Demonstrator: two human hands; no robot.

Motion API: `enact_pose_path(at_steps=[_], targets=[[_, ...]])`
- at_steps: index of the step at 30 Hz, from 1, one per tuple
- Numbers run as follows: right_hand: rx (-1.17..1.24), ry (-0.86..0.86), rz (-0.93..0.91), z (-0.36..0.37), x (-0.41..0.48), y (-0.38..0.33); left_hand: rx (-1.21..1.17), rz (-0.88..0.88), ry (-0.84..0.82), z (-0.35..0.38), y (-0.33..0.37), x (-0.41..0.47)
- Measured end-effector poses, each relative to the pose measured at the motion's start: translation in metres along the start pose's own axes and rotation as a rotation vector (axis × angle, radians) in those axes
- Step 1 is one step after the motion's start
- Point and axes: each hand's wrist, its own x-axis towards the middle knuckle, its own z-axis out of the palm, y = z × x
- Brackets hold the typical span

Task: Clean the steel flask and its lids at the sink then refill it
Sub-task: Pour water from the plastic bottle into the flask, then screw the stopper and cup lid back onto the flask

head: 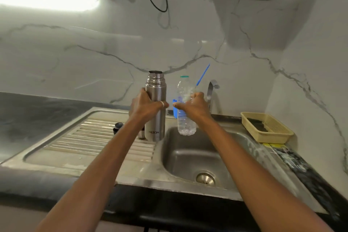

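The steel flask (pixel 156 118) stands upright on the draining board (pixel 75 137), its mouth open and uncapped. My left hand (pixel 146 106) wraps around its middle. My right hand (pixel 194 106) grips a clear plastic water bottle (pixel 185 122) with a green cap, held upright over the sink basin's (pixel 188 156) far edge, just right of the flask. A small black lid (pixel 118 127) lies on the draining board left of the flask. Another steel lid (pixel 141 134) is partly hidden behind my left forearm.
The tap (pixel 211 92) rises behind my right hand. A beige plastic basket (pixel 267 128) sits at the back right of the sink. A blue item (pixel 175 111) stands behind the bottle. Dark countertop (pixel 28 115) spreads to the left. The drain (pixel 205 178) lies near the front.
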Motion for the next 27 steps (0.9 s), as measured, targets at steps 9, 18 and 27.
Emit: enact_pose_path(at_steps=[9, 18, 27], targets=[[-0.016, -0.064, -0.044, 0.093, 0.051, -0.037, 0.037, -0.024, 0.028, -0.071, -0.029, 0.016], [-0.061, -0.106, -0.008, 0.181, 0.115, -0.013, -0.045, -0.029, 0.003, -0.086, -0.076, 0.047], [-0.143, -0.137, -0.015, 0.211, 0.138, 0.016, -0.078, -0.022, -0.014, -0.087, -0.110, 0.062]])
